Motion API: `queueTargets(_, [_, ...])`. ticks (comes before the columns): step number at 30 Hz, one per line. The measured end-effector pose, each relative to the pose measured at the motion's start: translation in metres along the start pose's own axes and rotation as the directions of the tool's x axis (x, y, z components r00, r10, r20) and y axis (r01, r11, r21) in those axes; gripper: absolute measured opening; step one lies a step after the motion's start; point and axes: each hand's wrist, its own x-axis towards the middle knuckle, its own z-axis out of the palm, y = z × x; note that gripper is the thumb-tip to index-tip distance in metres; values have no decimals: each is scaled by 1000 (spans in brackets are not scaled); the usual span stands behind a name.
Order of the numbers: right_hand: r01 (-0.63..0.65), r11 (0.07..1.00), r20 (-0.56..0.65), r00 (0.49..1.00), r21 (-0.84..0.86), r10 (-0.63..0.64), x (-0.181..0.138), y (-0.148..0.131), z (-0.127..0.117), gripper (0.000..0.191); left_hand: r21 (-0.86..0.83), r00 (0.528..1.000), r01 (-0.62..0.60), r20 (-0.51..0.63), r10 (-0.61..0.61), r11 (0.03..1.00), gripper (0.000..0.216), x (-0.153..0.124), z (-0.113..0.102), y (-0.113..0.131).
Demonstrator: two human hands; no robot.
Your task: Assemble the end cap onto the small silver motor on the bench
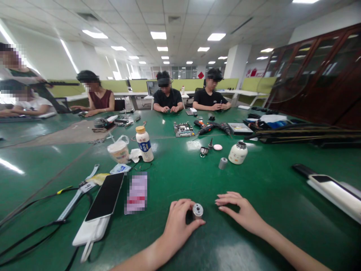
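My left hand [180, 218] curls around a small silver metal cylinder [197, 211] standing upright on the green table, its thumb on the near side and its fingers behind. The cylinder's round top shows dark holes; its exact kind I cannot make out. To the right, my right hand [239, 210] hovers or rests on the table with its fingers stretched out and nothing in them. Farther out stand a similar silver cylinder [223, 163] and a cream-coloured flask [238, 153] without a lid. Near them lie a small metal cup-like piece [203, 151], a dark pointed part [210, 143] and a pink oval piece [217, 147].
On the left lie a phone [105, 195] over a white power bank [91, 229], straps and a purple packet [136, 192]. A bottle [144, 145] and a plastic cup [118, 150] stand beyond. A circuit board [184, 129] and power drill [205, 130] lie farther back; several people sit around.
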Motion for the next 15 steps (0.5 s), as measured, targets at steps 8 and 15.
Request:
queueTargets(8, [73, 978, 3, 997, 195, -75, 27, -62, 22, 15, -5, 1000, -16, 0, 16, 1000, 39, 1, -2, 2])
queueTargets(15, [63, 978, 6, 998, 198, -65, 31, -62, 35, 12, -2, 1000, -20, -3, 20, 1000, 42, 0, 0, 1])
